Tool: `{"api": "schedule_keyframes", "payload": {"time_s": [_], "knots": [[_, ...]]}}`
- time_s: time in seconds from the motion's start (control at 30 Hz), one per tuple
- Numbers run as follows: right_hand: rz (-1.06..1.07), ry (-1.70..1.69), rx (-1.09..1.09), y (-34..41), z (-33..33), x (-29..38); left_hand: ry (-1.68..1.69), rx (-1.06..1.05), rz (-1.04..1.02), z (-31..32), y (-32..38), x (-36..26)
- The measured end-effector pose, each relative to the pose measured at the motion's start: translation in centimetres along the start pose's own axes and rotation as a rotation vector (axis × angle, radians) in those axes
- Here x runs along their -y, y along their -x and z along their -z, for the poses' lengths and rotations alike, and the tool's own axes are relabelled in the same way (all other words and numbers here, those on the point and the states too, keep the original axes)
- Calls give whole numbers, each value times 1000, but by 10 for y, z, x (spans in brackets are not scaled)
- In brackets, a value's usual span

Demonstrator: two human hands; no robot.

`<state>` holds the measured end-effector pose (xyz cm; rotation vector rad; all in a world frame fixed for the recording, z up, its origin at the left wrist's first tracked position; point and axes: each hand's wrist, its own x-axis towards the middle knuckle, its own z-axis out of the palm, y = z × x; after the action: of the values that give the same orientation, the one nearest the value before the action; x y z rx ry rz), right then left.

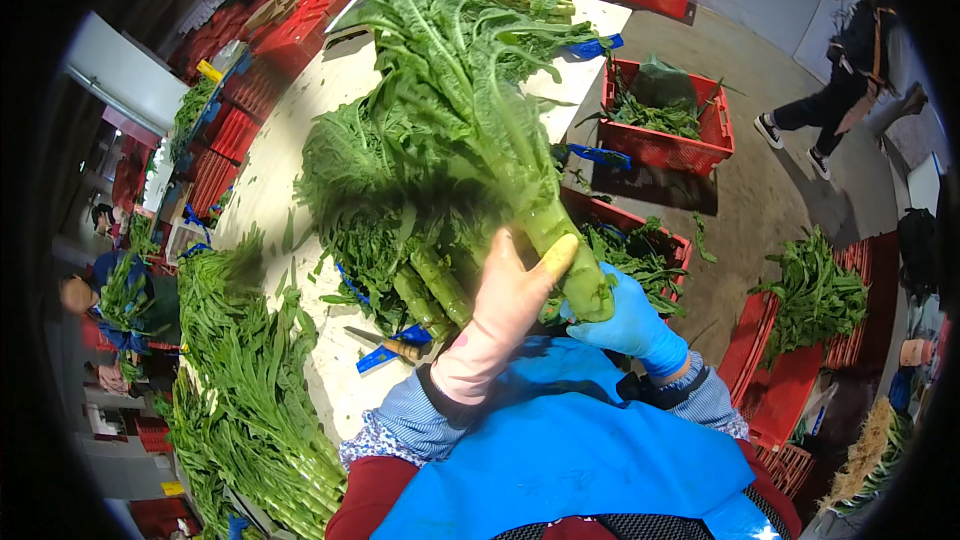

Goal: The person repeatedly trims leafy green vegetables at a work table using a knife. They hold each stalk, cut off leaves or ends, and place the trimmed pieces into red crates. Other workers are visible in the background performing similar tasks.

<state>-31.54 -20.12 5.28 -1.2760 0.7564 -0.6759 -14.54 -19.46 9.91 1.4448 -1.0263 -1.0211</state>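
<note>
A leafy celtuce stalk is held in both hands, its leaves pointing away from me and its thick cut end close to my apron. My left hand, with a yellow cover on the thumb, grips the pale green stem from the left. Around the butt end on the right closes my right hand, in a blue glove. Below and left of the held stalk, more celtuce stems lie on the pale table. A knife with a wooden handle rests there beside a blue strip.
A large celtuce pile covers the table's left side; another bunch lies at its far end. Red crates with leaves stand on the floor to the right. One person walks there; another holds greens at far left.
</note>
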Motion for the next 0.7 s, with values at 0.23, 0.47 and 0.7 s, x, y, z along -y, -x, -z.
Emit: {"api": "schedule_keyframes", "payload": {"time_s": [0.23, 0.47, 0.7], "knots": [[160, 254, -64, 5, -7, -9, -722, -255, -410, 20, -11, 1], [106, -55, 68, 16, -10, 3, -269, -151, -315, 23, -21, 48], [41, -152, 112, 20, -3, 20, 333, 187, 3, 22, -7, 44]]}}
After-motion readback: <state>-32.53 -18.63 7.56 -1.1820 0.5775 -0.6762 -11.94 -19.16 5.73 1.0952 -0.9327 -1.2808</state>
